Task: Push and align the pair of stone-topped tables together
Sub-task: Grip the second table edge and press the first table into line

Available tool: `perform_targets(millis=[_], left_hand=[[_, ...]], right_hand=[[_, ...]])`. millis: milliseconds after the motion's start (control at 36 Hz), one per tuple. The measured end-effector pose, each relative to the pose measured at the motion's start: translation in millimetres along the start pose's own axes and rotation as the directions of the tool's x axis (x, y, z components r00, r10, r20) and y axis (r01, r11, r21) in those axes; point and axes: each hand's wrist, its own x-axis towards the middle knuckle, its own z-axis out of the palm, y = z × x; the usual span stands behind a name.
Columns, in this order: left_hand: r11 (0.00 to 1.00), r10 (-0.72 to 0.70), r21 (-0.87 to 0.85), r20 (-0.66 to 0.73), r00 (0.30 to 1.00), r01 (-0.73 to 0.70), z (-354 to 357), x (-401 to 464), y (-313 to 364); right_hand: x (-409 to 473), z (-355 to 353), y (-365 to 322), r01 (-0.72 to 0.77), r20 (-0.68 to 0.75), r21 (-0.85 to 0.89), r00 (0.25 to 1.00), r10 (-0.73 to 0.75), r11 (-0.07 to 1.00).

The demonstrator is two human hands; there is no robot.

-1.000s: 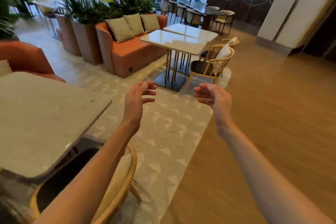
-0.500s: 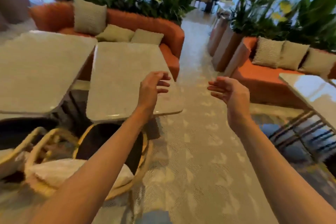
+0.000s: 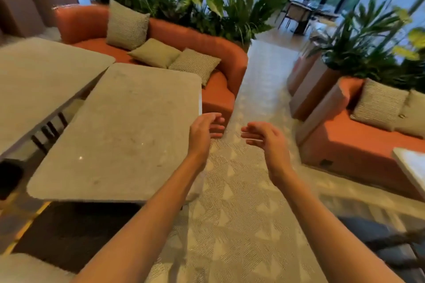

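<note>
Two grey stone-topped tables stand side by side with a wedge-shaped gap between them. The nearer table [image 3: 124,135] fills the left centre; the farther table [image 3: 39,80] lies at the left edge. My left hand [image 3: 204,131] hovers at the right edge of the nearer table, fingers loosely curled, holding nothing. My right hand [image 3: 264,138] is raised over the carpet to the right of that table, fingers relaxed and empty. Whether the left hand touches the table edge is unclear.
An orange sofa [image 3: 197,41] with cushions curves behind the tables, backed by plants. A second orange sofa [image 3: 345,135] stands at right, beside a planter [image 3: 310,89]. A chair seat [image 3: 69,232] sits under the near table edge. Another table corner [image 3: 411,167] shows far right.
The view has swung left from the far tables to this pair and moved closer. Both hands stay raised and empty, now by the right edge of the nearer table.
</note>
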Motion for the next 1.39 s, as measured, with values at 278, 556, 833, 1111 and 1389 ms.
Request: perform_targets(millis=[278, 556, 833, 1111, 1389], left_hand=[[0.982, 0.142, 0.17, -0.383, 0.913, -0.081, 2.8, 102.2, -5.8], [0.986, 0.131, 0.165, -0.793, 0.595, 0.002, -7.8, 106.5, -65.1], [0.926, 0.078, 0.17, -0.959, 0.271, 0.337, -42.9, 90.7, -155.4], [0.385, 0.062, 0.352, -0.932, 0.357, 0.853, -47.4, 110.8, -283.3], [0.107, 0.322, 0.357, -0.896, 0.307, 0.928, -42.7, 127.1, -325.2]], right_hand=[[162.8, 10.8, 25.4, -0.019, 0.319, 0.009, 0.947, 0.015, 1.0], [225.4, 63.1, 58.8, 0.034, 0.734, -0.149, 0.674, 0.088, 0.988], [265.4, 136.8, 152.9, 0.482, 0.948, -0.276, 0.281, 0.152, 0.832], [305.2, 180.9, 276.4, 0.948, 0.94, 0.001, -0.11, 0.324, 0.318], [281.3, 164.9, 347.6, 0.967, 0.966, 0.197, -0.22, 0.138, 0.16]])
